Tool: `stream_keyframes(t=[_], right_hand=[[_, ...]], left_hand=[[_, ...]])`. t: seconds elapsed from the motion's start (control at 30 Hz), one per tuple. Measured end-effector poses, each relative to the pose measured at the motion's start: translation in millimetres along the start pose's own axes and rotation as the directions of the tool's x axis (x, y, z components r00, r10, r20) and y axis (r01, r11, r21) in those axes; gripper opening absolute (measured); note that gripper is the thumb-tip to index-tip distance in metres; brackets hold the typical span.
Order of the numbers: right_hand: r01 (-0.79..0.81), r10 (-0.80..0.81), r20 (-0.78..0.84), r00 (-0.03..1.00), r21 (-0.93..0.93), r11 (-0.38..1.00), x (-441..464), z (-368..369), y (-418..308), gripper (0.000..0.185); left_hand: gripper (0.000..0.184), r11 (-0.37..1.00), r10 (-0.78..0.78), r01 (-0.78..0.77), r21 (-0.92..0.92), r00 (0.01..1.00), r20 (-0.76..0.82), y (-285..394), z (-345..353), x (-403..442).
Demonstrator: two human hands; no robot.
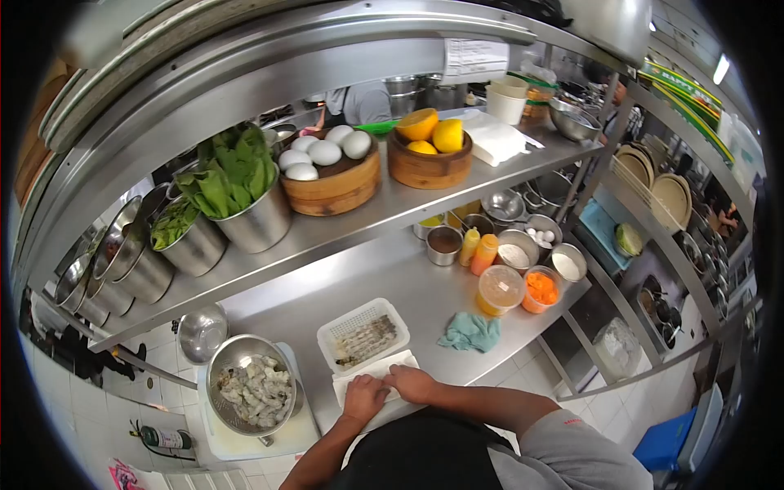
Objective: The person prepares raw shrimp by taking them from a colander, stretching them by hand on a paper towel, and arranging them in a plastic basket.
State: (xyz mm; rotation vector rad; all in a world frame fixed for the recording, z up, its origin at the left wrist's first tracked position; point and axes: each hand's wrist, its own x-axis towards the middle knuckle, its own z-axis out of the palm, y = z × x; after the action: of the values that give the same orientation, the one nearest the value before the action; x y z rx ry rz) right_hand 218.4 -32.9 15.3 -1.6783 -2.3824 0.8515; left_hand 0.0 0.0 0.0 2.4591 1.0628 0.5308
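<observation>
While curling left hand and right hand over white sheet, can't tell if pinching; hold probably soft edges lightly.

I see a white basket, greyish prawns, a teal cloth, green leaves and yellow fruit.

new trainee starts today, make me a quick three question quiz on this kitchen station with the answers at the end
1. True or false: the wooden tub holding white eggs stands on the raised shelf.

2. Where does the teal cloth lie relative to the white basket?
a) inside it
b) to its right
c) underneath it

3. Which of the person's hands is nearer the metal colander?

Key:
1. True
2. b
3. The left hand
</observation>
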Motion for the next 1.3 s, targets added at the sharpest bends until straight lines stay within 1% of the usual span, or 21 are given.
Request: stream_keyframes(t=[0.07,0.1,0.17,0.23,0.3,0.37,0.47,0.57,0.6,0.67,0.7,0.73,0.77,0.8,0.83,0.87,0.9,0.93,1.0,1.2,1.3], right_hand=[[0.067,-0.087,-0.153,0.984,-0.135,0.989,29,-2,-6,0.030],[0.033,-0.045,-0.099,0.994,-0.125,0.992,-72,12,8,0.028],[0.075,-0.097,-0.259,0.961,-0.095,0.993,-45,8,-10,0.025],[0.085,-0.111,-0.199,0.974,-0.134,0.987,-12,25,-13,0.021],[0.123,-0.141,-0.249,0.958,-0.085,0.989,-1,38,-7,0.019],[0.163,-0.183,-0.310,0.933,-0.089,0.983,-1,37,-7,0.017],[0.196,-0.210,-0.207,0.955,-0.088,0.977,4,31,-3,0.015],[0.259,-0.277,-0.169,0.946,-0.121,0.958,13,31,5,0.015],[0.275,-0.306,-0.221,0.926,-0.160,0.948,18,38,10,0.016],[0.245,-0.258,-0.196,0.946,-0.092,0.965,23,38,12,0.018],[0.289,-0.285,-0.283,0.916,-0.028,0.957,23,46,18,0.018],[0.244,-0.260,-0.215,0.941,-0.099,0.965,23,44,18,0.018],[0.199,-0.230,-0.161,0.960,-0.188,0.962,18,36,10,0.016],[0.190,-0.235,-0.149,0.961,-0.265,0.945,13,33,7,0.017],[0.168,-0.200,-0.174,0.964,-0.181,0.969,10,31,-1,0.021],[0.184,-0.213,-0.199,0.957,-0.151,0.971,7,33,-7,0.023],[0.170,-0.188,-0.225,0.956,-0.097,0.981,8,35,-11,0.023],[0.167,-0.177,-0.259,0.950,-0.058,0.984,14,43,-11,0.020],[0.194,-0.206,-0.273,0.940,-0.070,0.979,13,36,-17,0.014],[0.266,-0.282,-0.226,0.932,-0.099,0.959,18,27,-7,0.011],[0.267,-0.279,-0.180,0.943,-0.091,0.959,16,19,-7,0.011]], left_hand=[[0.024,0.999,-0.031,0.029,-0.024,0.997,-0.072,-14,-35,10],[0.021,0.982,-0.106,0.095,-0.166,0.992,-0.061,60,22,-32],[0.015,0.978,-0.126,0.105,-0.178,0.986,-0.112,26,13,-31],[0.008,0.983,-0.079,0.054,-0.174,0.986,-0.144,1,13,-26],[0.002,0.987,-0.074,0.054,-0.154,0.989,-0.130,-6,19,-25],[0.003,0.987,-0.069,0.049,-0.153,0.989,-0.128,-2,14,-21],[0.003,0.990,-0.043,0.029,-0.140,0.994,-0.099,4,10,-18],[0.005,0.988,-0.068,0.057,-0.142,0.995,-0.076,2,15,-17],[0.009,0.986,-0.048,0.039,-0.164,0.998,-0.051,-7,19,-17],[0.009,0.998,-0.001,-0.001,-0.061,1.000,-0.024,-8,12,-15],[0.015,1.000,0.007,-0.007,0.001,1.000,0.027,-18,17,-17],[0.021,1.000,-0.019,0.019,-0.003,0.999,0.030,-18,16,-20],[0.019,0.995,-0.068,0.064,-0.071,0.996,-0.057,-13,12,-24],[0.017,0.983,-0.120,0.100,-0.157,0.985,-0.124,-7,7,-28],[0.015,0.990,-0.109,0.101,-0.103,0.992,-0.071,-13,6,-33],[0.012,0.988,-0.107,0.094,-0.124,0.989,-0.100,-10,4,-34],[0.008,0.987,-0.138,0.130,-0.095,0.986,-0.093,-3,0,-32],[0.008,0.988,-0.131,0.121,-0.095,0.986,-0.101,-1,-1,-34],[0.007,0.988,-0.124,0.113,-0.106,0.987,-0.103,-4,-4,-34],[0.007,0.991,-0.088,0.079,-0.109,0.993,-0.080,-6,0,-29],[0.009,0.991,-0.080,0.074,-0.109,0.996,-0.046,-3,-7,-25]])
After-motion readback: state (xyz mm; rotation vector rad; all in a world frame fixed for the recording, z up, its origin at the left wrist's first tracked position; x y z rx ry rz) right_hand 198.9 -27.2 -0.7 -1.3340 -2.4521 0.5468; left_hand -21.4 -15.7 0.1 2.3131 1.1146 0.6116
